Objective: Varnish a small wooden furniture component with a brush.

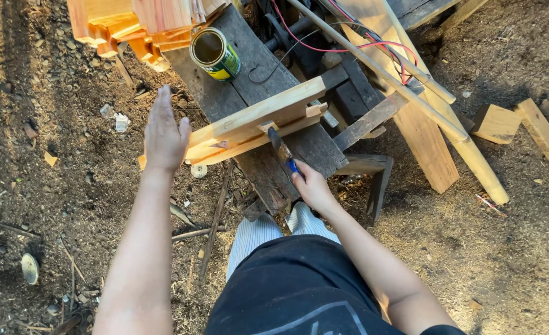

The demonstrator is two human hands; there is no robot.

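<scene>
Our right hand [312, 186] grips a brush [281, 149] against the wood frame [256, 121] on the bench [225, 93]. Our left hand [165, 133] hovers open near the frame's end. The frame looks stiff and light, best held by that end.

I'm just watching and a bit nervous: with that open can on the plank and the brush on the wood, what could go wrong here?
1. The open can stands near the dark plank's edge; a jolt might tip it.
2. The left hand is open beside the light wooden piece, not gripping it, so the piece could shift under the brush that the right hand holds.
3. Red wires lie close behind and might snag.
</scene>
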